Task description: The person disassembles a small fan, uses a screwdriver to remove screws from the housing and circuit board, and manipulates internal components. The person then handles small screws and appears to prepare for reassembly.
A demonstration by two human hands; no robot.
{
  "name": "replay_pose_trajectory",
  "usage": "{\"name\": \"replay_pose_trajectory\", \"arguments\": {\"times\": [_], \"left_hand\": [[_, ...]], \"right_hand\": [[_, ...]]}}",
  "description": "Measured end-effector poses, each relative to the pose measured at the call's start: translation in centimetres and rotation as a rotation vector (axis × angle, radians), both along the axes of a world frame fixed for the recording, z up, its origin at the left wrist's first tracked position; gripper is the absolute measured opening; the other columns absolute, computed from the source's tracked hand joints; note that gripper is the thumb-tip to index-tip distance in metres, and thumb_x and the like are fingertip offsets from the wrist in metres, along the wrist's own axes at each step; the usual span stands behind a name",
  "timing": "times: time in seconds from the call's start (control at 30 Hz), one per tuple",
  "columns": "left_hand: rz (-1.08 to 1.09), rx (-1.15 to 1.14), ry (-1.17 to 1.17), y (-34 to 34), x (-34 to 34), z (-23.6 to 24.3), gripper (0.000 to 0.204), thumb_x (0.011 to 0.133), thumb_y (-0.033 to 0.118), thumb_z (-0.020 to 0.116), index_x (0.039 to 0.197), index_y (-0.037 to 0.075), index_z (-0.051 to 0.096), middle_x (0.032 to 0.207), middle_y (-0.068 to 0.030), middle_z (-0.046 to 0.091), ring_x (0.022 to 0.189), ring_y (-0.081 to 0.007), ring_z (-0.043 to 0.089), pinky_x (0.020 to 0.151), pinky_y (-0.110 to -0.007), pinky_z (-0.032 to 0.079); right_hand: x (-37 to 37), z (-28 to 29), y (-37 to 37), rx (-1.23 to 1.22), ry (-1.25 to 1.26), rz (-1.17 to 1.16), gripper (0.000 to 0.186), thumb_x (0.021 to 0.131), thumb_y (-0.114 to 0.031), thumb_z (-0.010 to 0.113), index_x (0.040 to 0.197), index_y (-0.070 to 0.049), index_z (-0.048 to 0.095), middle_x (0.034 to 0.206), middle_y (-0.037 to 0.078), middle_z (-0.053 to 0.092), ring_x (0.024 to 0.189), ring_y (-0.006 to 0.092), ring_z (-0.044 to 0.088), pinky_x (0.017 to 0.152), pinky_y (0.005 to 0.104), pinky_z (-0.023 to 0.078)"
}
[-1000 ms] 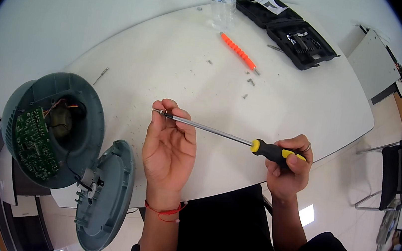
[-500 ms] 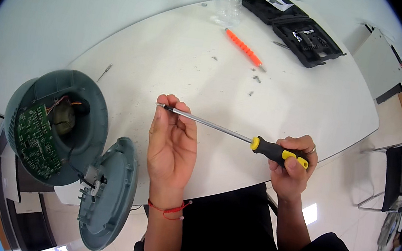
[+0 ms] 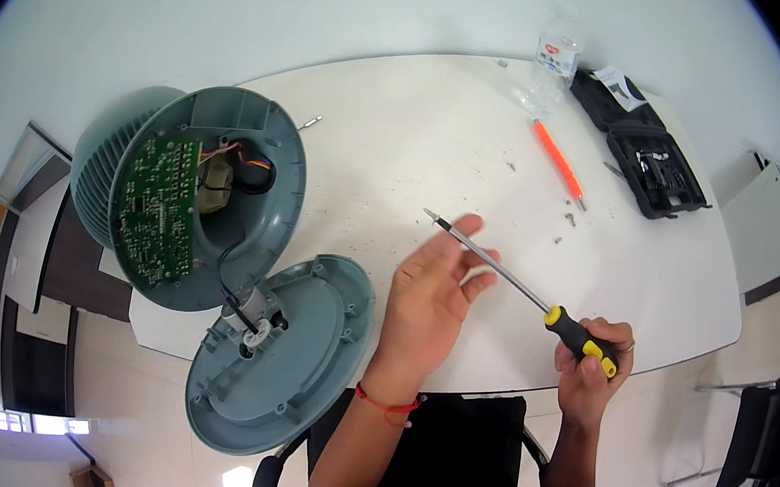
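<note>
My right hand (image 3: 593, 390) is wrapped round the black and yellow handle of a screwdriver (image 3: 519, 284), whose shaft slants up to the left over the white table. Close to the tip, my left hand (image 3: 425, 311) has its fingers apart, next to the shaft; whether they touch it I cannot tell. To the left stands an opened grey-green plastic housing (image 3: 284, 206), showing a green circuit board (image 3: 160, 215) and a wrapped motor-like part (image 3: 215, 185). A dark cable joins it to an oval grey-green base (image 3: 310, 341) with a small motor (image 3: 251, 307) on it.
An orange flexible shaft (image 3: 559, 159) lies by several loose screws (image 3: 568, 219) on the table (image 3: 391, 156). Behind are a clear bottle (image 3: 555, 69) and an open black tool case (image 3: 657, 174). A small metal bit (image 3: 310, 123) lies beside the housing. A black chair (image 3: 748, 434) stands at right.
The view has swung left, so the table things appear farther right. My left hand's fingers have come away from the screwdriver tip and turned; the right hand keeps its hold on the handle.
</note>
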State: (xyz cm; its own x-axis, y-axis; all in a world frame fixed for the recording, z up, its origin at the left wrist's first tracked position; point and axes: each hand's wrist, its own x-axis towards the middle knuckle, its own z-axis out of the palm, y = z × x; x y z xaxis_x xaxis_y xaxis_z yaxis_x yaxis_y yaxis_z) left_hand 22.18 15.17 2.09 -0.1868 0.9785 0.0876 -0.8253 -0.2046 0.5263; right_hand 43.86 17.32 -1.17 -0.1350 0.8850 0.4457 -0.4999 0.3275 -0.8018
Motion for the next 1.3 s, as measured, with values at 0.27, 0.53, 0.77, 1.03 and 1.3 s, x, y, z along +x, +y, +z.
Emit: {"name": "replay_pose_trajectory", "arguments": {"times": [0.27, 0.53, 0.77, 1.03, 1.3], "left_hand": [[-0.168, -0.197, 0.688, -9.3, 1.1, 0.6, 0.044, 0.093, -0.002, 0.058, 0.137, 0.000, 0.054, 0.144, -0.0146, 0.048, 0.120, -0.0284, 0.060, 0.099, -0.038, 0.049], [-0.597, 0.297, 1.136, -21.4, -10.1, 0.4, 0.032, 0.095, 0.017, 0.057, 0.116, -0.005, 0.066, 0.110, -0.0277, 0.068, 0.093, -0.0423, 0.068, 0.079, -0.044, 0.056], [0.474, 0.297, 0.223, -35.4, -21.6, -0.4, 0.031, 0.092, 0.030, 0.054, 0.114, 0.012, 0.066, 0.122, -0.0118, 0.062, 0.099, -0.0271, 0.062, 0.100, -0.046, 0.046], [0.848, -0.217, 1.070, -17.4, -22.5, 2.5, 0.060, 0.097, 0.025, 0.059, 0.147, -0.001, 0.038, 0.146, -0.0198, 0.045, 0.131, -0.0314, 0.050, 0.114, -0.046, 0.034], [0.816, -0.533, 0.913, -16.7, -25.2, -2.6, 0.056, 0.088, 0.004, 0.065, 0.139, -0.006, 0.045, 0.135, -0.0198, 0.057, 0.121, -0.0272, 0.057, 0.107, -0.038, 0.042]], "right_hand": [[-1.1, 1.1, 0.0, -0.065, -0.092, -0.072, 0.033, 0.089, -0.019, 0.075, 0.109, 0.002, 0.058, 0.085, 0.006, 0.061, 0.068, 0.0106, 0.058, 0.060, 0.0233, 0.046], [-4.4, 2.6, -0.4, 0.002, -0.266, 0.102, 0.039, 0.089, -0.009, 0.073, 0.124, 0.000, 0.060, 0.084, 0.002, 0.063, 0.068, 0.0043, 0.052, 0.061, 0.0197, 0.038], [-6.8, 4.7, 0.2, 0.000, -0.296, 0.118, 0.038, 0.088, -0.010, 0.073, 0.122, 0.002, 0.061, 0.085, 0.004, 0.063, 0.066, 0.0030, 0.052, 0.059, 0.0180, 0.039], [-8.9, 4.4, -0.8, -0.037, -0.217, -0.009, 0.034, 0.089, -0.012, 0.073, 0.119, 0.001, 0.062, 0.088, 0.005, 0.064, 0.068, 0.0035, 0.052, 0.060, 0.0174, 0.039], [-7.8, 2.8, -1.9, -0.045, -0.264, -0.028, 0.033, 0.089, -0.012, 0.073, 0.119, 0.000, 0.063, 0.090, 0.005, 0.065, 0.070, 0.0040, 0.052, 0.062, 0.0176, 0.040]]}}
